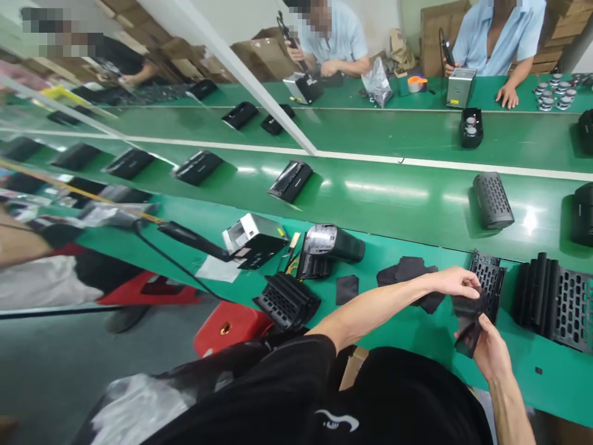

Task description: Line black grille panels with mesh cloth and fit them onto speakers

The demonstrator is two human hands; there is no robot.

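Both my hands meet at the lower right over the green bench. My left hand (456, 282) and my right hand (488, 346) pinch a black fabric piece (467, 321) between them, fingers closed on it. Just behind it stands a black perforated grille (488, 278). A loose pile of black fabric pieces (407, 272) lies to the left of my left wrist, with one single square (347, 288) further left.
A stack of black grilles (556, 300) fills the right edge. A speaker body (331, 247), a silver housing (252, 238) and another grille (287, 301) lie at centre. Black speakers ride the conveyor belt (393, 191). Two people in blue shirts work across it.
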